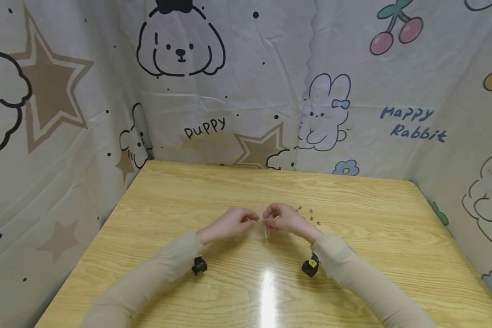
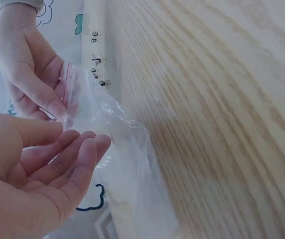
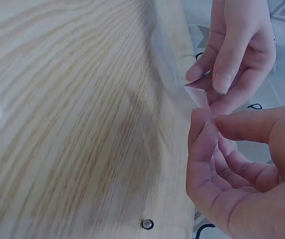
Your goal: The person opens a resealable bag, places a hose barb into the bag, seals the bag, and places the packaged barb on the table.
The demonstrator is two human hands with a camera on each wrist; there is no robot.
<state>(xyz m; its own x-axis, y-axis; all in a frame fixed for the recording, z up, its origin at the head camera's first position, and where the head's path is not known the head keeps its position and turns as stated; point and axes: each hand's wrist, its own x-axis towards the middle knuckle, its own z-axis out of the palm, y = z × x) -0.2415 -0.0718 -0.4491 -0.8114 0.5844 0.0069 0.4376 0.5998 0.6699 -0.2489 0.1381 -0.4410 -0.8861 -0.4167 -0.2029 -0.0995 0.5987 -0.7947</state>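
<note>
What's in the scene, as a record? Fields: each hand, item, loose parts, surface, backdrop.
right_hand: right hand pinches the edge of the bag between thumb and fingers
left_hand: left hand close beside the bag, fingers bent; contact unclear
item: clear plastic bag, pinkish line along one edge
loose_parts: several small metal pieces on the table, near the right hand
surface: wood-grain table
backdrop: printed cloth
</note>
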